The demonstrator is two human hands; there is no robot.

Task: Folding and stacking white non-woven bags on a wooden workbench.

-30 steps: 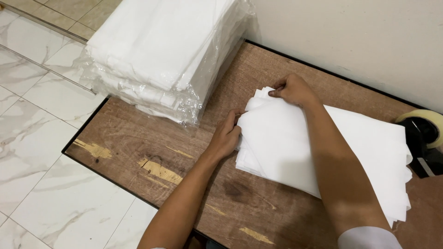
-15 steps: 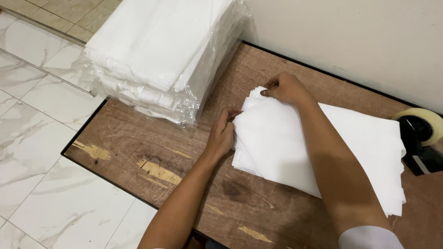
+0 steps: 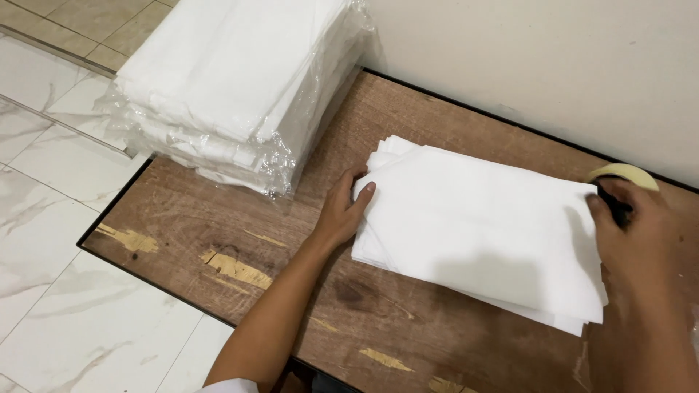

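Observation:
A stack of folded white cloths (image 3: pixel 473 225) lies on the worn wooden table (image 3: pixel 218 233). My left hand (image 3: pixel 342 207) grips the stack's left edge, thumb on top and fingers underneath. At the stack's right end, my right hand (image 3: pixel 633 233) is closed around a tape dispenser, whose yellowish tape roll (image 3: pixel 622 173) shows above the fingers.
A tall pile of white cloths wrapped in clear plastic (image 3: pixel 233 87) stands on the table's far left corner and overhangs its edge. A cream wall (image 3: pixel 546 58) runs along the back of the table. Marble floor tiles (image 3: pixel 58 218) lie to the left.
My right hand left the stack's far left corner and moved right to the tape dispenser. My left hand stayed at the left edge. The stack now lies flatter.

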